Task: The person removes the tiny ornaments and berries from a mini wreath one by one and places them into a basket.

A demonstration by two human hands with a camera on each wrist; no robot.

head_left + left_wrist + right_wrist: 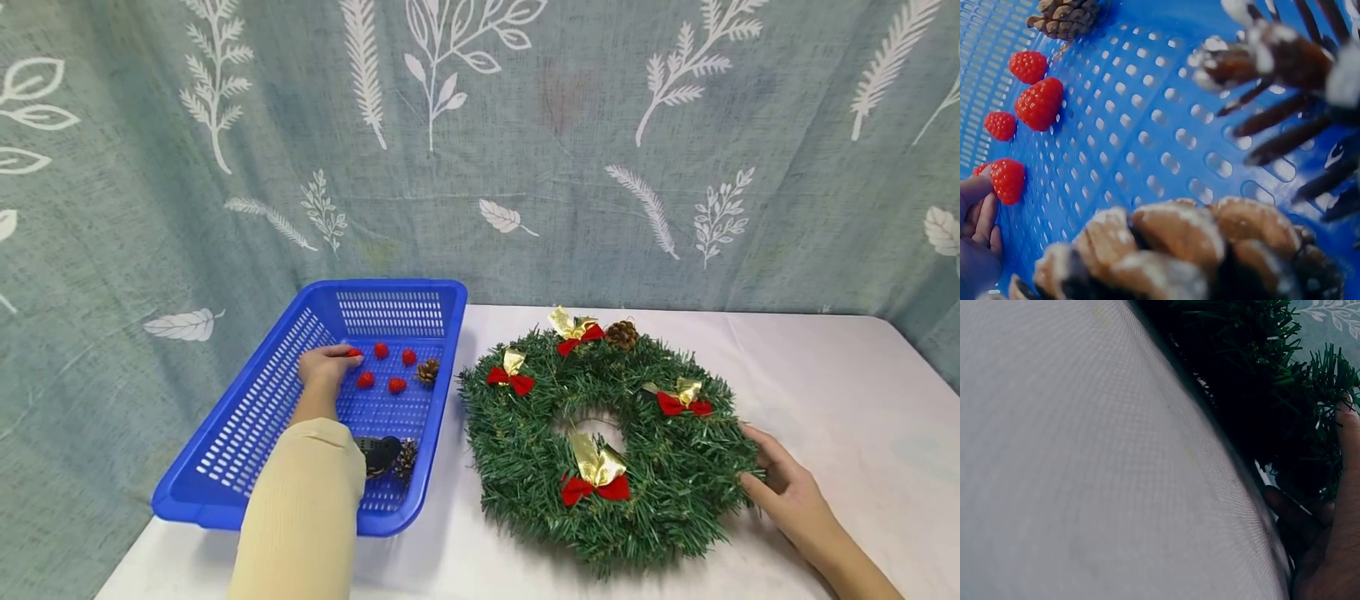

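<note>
In the blue basket [438, 425], my left hand [326, 364] pinches a red raspberry [354, 353] between thumb and fingers. The left wrist view shows that berry mostly hidden behind the fingertips, with another raspberry [1009, 181] just in front. Several more raspberries [397, 385] lie close by on the basket floor. My right hand [791, 492] holds the right edge of a green wreath [517, 446], its fingers partly hidden by the needles. Red-and-gold bows [596, 487] and one pinecone [622, 334] sit on the wreath.
Inside the basket, a brown pinecone [427, 372] lies by the right wall. A dark round thing [382, 454] and a white-tipped pinecone [406, 459] are at its near end. A white cloth [847, 392] covers the table, and a patterned curtain [562, 233] hangs behind.
</note>
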